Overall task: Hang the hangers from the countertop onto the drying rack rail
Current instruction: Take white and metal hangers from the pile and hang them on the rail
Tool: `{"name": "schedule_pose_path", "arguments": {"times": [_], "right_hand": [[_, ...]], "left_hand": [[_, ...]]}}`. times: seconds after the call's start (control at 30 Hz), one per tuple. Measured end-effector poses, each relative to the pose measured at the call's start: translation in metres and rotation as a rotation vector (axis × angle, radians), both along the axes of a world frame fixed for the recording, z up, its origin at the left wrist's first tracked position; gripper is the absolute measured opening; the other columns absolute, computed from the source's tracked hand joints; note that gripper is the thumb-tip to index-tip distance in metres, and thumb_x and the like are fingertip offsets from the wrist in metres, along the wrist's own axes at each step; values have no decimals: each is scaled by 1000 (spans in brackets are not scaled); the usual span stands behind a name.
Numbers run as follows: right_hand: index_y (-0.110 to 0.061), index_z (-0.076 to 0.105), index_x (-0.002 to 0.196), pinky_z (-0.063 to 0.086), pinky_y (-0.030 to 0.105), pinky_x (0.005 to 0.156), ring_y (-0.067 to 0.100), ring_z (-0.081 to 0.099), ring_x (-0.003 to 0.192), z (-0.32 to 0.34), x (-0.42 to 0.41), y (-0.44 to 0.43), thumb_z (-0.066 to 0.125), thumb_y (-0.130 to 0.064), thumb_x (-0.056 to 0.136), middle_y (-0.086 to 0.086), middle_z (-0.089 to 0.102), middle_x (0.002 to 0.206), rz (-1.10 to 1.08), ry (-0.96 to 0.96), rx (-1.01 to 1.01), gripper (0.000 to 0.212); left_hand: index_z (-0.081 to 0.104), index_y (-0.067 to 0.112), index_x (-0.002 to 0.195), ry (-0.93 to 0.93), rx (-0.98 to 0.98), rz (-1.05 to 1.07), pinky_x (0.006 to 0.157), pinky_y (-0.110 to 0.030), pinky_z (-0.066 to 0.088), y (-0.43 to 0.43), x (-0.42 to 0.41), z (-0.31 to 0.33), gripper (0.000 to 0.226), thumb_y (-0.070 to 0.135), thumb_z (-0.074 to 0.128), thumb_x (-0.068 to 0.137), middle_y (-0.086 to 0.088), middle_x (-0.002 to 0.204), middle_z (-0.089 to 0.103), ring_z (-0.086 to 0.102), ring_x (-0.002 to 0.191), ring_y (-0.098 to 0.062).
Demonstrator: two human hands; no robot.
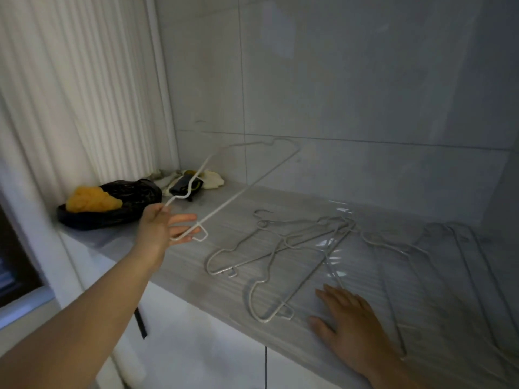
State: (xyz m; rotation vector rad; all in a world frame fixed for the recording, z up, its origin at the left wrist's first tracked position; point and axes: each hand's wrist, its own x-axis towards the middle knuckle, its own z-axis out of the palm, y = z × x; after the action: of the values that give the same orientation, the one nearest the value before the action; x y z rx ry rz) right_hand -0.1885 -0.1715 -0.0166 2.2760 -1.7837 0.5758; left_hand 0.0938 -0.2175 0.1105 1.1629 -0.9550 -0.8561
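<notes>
My left hand (161, 227) holds a white wire hanger (250, 179) by its hook end, lifted above the grey countertop (196, 265), its frame tilted up toward the tiled wall. Several more white wire hangers (280, 254) lie tangled flat on the countertop to the right of that hand, and others (463, 262) lie further right in shadow. My right hand (351, 327) rests palm down on the countertop near the front edge, fingers spread, touching a hanger's wire. No drying rack rail is in view.
A black plastic bag (132, 199) with a yellow sponge-like lump (92, 199) sits at the counter's left end, beside crumpled cloths and a dark object (193, 182). A white pleated curtain (75, 94) hangs at left. White cabinet fronts (196, 346) are below.
</notes>
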Motion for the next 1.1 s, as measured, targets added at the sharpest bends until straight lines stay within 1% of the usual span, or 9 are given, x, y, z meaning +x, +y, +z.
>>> {"name": "schedule_pose_path", "arguments": {"times": [0.13,0.3,0.37,0.43,0.6,0.67,0.73,0.97,1.1], "right_hand": [[-17,55,101,36,27,80,20,59,92,10,-3,7,33,-43,89,12,72,92,112,-224,-296,36],[-6,42,112,31,36,88,30,40,104,68,8,15,43,-25,79,35,60,107,121,-561,-631,38],[-4,40,117,27,38,93,33,36,111,96,14,18,44,-26,80,38,54,116,172,-625,-688,43],[-2,39,119,24,39,96,33,33,113,119,16,17,45,-27,80,37,52,120,212,-599,-718,47],[4,63,107,48,44,80,40,62,88,147,24,18,61,-20,86,27,69,93,384,-445,-340,32],[4,68,98,49,42,69,42,65,75,150,32,24,59,-15,89,29,68,80,470,-389,-166,22],[5,69,94,46,40,63,38,63,66,151,44,33,59,-10,88,29,67,73,580,-402,-161,19],[-3,69,99,44,39,67,37,62,79,169,125,85,54,-14,92,23,68,85,862,-431,-97,20],[0,69,96,44,38,66,35,62,79,191,174,130,55,-11,90,21,69,86,1034,-474,-140,19]], "left_hand": [[38,17,81,-76,-93,5,33,-17,47,54,-3,11,22,16,27,100,-2,49,68,60,34,-10],[42,16,80,-109,-136,12,32,-18,45,124,-7,12,22,13,30,98,-3,47,67,56,30,-15],[42,13,83,-92,-165,-12,32,-19,45,155,-8,10,22,34,45,89,-7,48,66,57,30,-18],[44,14,83,-124,-168,-17,34,-21,47,186,-8,8,50,56,63,66,-7,51,66,58,33,-20],[51,20,79,-210,-163,211,33,-22,47,255,-14,1,40,57,62,70,-5,55,68,57,31,-18],[47,16,80,-265,-138,342,33,-19,45,278,-13,-3,17,29,47,92,-4,54,68,55,30,-16],[46,16,80,-334,-55,448,36,-16,44,301,-10,-2,22,8,33,96,-2,54,68,56,32,-12],[50,37,78,-819,335,549,54,-13,44,392,9,33,23,21,44,94,17,76,62,60,53,6],[47,43,78,-980,439,682,67,-17,47,451,10,62,16,35,50,90,18,71,56,61,63,-3]]}}
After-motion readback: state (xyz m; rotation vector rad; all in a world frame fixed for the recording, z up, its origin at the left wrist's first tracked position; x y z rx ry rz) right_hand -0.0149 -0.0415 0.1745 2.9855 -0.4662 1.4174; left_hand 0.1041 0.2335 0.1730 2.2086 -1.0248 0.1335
